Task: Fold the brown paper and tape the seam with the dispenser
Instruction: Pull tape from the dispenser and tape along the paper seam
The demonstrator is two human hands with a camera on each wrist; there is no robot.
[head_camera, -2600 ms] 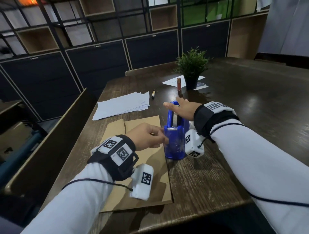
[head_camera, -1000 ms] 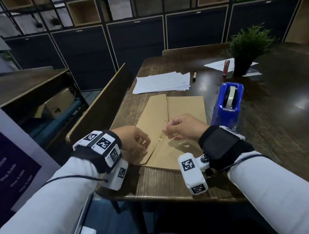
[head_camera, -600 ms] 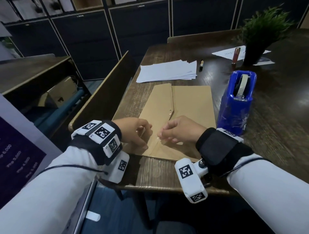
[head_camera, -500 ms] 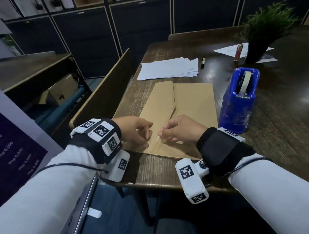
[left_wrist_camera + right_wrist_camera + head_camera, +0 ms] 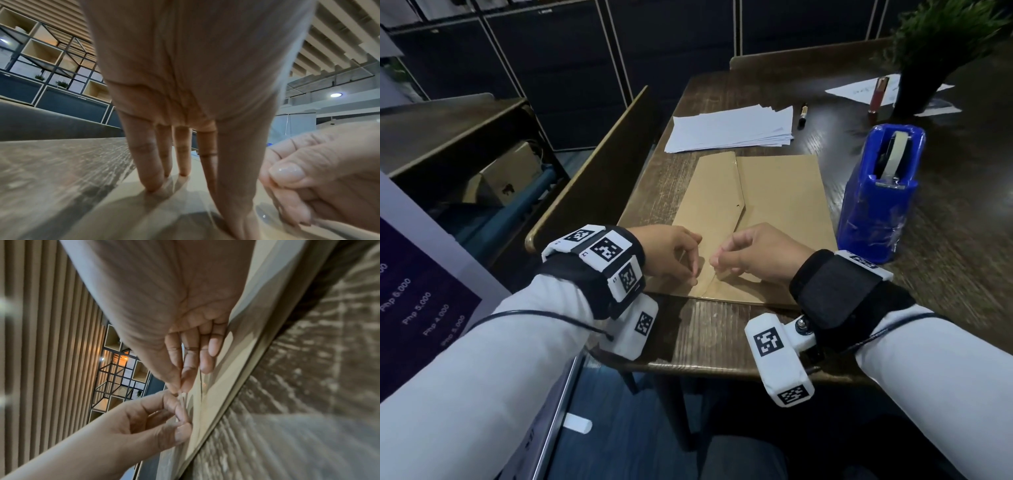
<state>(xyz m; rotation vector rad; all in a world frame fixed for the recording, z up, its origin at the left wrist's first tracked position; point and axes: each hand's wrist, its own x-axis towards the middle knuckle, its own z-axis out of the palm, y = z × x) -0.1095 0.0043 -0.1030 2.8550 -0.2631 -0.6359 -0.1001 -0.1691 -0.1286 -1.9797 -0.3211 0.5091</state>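
- The brown paper point(image 5: 767, 219) is lying folded on the near end of the table point(image 5: 945, 240), its left flap overlapping along a seam running away from the person.
- Both hands, which were at the blue tape dispenser point(image 5: 876, 195) seconds ago, are now meeting over the seam's near end, so taping is probably starting.
- The right hand point(image 5: 756, 253) is pinching a clear tape strip point(image 5: 182, 400) between thumb and forefinger; the left hand point(image 5: 671, 253) is curling its fingers point(image 5: 152, 170) down, tips pressing the paper, and seems to be pinching the strip's other end.
- The strip is barely showing; whether it is already sticking to the paper is unclear.
- The dispenser is standing just right of the paper; white sheets point(image 5: 729, 128) are lying beyond it.
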